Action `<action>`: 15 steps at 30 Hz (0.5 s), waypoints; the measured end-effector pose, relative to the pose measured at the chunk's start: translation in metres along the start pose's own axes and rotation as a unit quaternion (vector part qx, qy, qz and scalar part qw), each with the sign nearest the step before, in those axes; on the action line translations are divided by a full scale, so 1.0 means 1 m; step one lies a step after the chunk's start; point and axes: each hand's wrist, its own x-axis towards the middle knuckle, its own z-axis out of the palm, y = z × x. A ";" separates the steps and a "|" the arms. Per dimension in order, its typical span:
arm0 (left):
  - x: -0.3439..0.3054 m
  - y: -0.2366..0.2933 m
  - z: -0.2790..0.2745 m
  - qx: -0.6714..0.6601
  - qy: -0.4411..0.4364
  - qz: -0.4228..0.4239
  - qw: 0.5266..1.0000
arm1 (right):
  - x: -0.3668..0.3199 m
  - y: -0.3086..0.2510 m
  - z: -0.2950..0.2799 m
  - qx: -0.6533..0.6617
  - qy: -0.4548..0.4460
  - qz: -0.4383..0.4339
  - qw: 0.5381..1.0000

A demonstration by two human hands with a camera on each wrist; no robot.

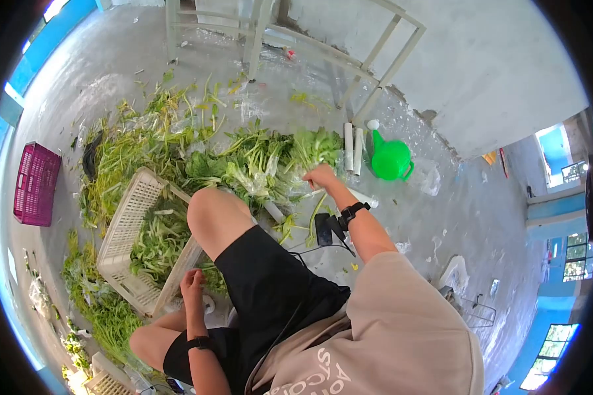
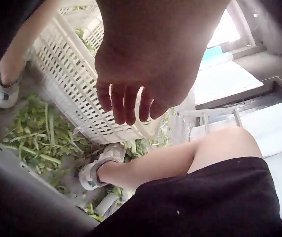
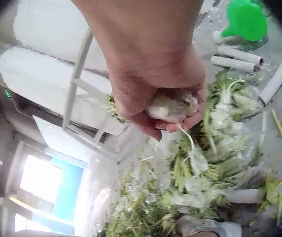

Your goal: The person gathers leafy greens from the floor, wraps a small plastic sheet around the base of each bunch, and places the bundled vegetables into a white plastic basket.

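Note:
My right hand point(image 1: 321, 176) grips a bunch of leafy greens point(image 1: 315, 146) by its pale stem end. In the right wrist view the fingers curl round the whitish base point(image 3: 172, 106), from which a thin root-like strand hangs; the leaves are mostly hidden behind the hand. Below it lie more bunches of greens point(image 3: 225, 163), some in clear plastic. My left hand point(image 1: 192, 283) hangs beside the near side of a cream plastic crate point(image 1: 128, 210), its fingers loose with nothing in them. Inside the crate is a heap of leafy greens point(image 1: 161, 240).
Loose stalks and leaves point(image 1: 138, 141) cover the floor beyond the crate. White pipes point(image 1: 358, 151) and a green watering can point(image 1: 391, 160) are right of the bunches. A purple crate point(image 1: 36, 184) stands far left, and a metal frame point(image 1: 329, 56) by the wall.

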 end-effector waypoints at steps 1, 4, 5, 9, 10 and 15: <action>0.001 -0.002 0.000 0.013 -0.018 0.008 1.000 | -0.002 0.010 0.004 -0.025 -0.001 0.068 0.997; 0.000 -0.009 0.001 0.025 -0.030 0.012 0.999 | 0.001 0.035 0.017 0.074 -0.041 0.220 0.972; 0.000 -0.012 0.001 0.029 -0.031 0.011 0.999 | 0.012 0.047 0.023 0.068 -0.057 0.223 0.971; 0.000 -0.018 0.002 0.053 -0.069 -0.008 0.996 | 0.038 0.038 0.024 0.052 -0.025 0.190 0.980; -0.001 -0.019 0.003 0.053 -0.085 -0.019 0.995 | 0.042 0.013 0.015 0.063 -0.015 0.162 0.985; -0.005 -0.020 0.007 0.045 -0.092 -0.011 0.995 | 0.057 -0.041 0.011 0.062 0.032 0.083 0.994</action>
